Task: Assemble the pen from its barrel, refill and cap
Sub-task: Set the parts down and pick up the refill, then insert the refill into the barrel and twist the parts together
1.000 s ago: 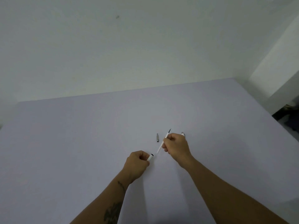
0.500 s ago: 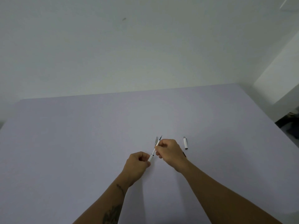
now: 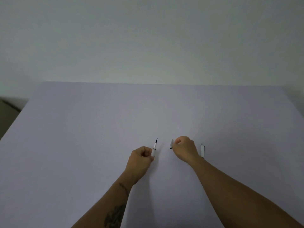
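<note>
Counting parts: 1 barrel (image 3: 154, 149) w/ 1 refill tip (image 3: 156, 140) sticking out the top, 1 small grey tip piece (image 3: 171, 143), 1 white cap (image 3: 202, 150). Total 3 loose units in view.

Surroundings: pale lavender table (image 3: 82, 137), plain wall behind; dark floor strip at far left edge. Nothing lies between the hands; table bare around the parts.

Left hand (image 3: 141, 159): fist curled, fingers clamped on lower end of barrel, held near-upright, dark point aimed away from the person. Tattoo visible on left forearm.

Right hand (image 3: 185, 148): knuckles up, fingers bunched together at the grey tip piece; contact there, but can't tell if it is pinched or only touched. Piece sits at the hand's left side.

Cap lies on table just right of right hand, lengthwise, apart from it, untouched.

Hands well apart from each other, both forearms extended over table.
</note>
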Motion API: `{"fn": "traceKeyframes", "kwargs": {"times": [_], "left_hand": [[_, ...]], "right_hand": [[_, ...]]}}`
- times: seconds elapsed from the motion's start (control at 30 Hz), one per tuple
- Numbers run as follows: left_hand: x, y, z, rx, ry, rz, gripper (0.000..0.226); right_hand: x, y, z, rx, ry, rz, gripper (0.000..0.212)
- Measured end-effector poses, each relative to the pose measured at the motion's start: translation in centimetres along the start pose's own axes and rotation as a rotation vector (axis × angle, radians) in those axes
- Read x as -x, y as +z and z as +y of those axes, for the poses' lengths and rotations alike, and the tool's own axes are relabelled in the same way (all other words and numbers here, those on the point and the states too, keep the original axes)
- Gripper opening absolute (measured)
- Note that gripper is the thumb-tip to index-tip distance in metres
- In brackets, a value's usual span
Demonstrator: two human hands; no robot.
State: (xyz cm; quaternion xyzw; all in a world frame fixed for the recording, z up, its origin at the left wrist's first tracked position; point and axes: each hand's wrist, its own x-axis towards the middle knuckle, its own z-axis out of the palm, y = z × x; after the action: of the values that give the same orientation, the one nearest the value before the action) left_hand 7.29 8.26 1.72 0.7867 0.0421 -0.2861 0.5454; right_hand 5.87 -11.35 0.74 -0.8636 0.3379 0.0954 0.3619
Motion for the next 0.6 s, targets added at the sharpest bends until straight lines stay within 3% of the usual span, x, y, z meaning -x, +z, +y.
{"fn": "traceKeyframes", "kwargs": {"times": [0.07,0.33,0.4,0.53,0.6], "left_hand": [[-0.2,0.1,-0.1,-0.011,-0.010,0.021,0.027],[0.0,-0.5,-0.8,-0.071,-0.049,0.079,0.013],[0.3,-0.8,-0.9,-0.092,-0.044,0.090,0.014],[0.8,-1.4,-0.8,-0.109,-0.016,0.093,0.014],[1.2,-1.5,-0.7,-0.110,-0.006,0.088,0.014]], "right_hand": [[-0.7,0.6,-0.3,0.065,0.006,0.001,0.038],[-1.7,1.5,-1.0,0.216,-0.014,-0.047,0.029],[-1.6,1.2,-1.5,0.028,0.037,-0.120,0.026],[0.0,0.1,-3.0,-0.649,0.141,-0.233,0.014],[1.0,-0.4,-3.6,-0.760,0.136,-0.252,0.014]]}}
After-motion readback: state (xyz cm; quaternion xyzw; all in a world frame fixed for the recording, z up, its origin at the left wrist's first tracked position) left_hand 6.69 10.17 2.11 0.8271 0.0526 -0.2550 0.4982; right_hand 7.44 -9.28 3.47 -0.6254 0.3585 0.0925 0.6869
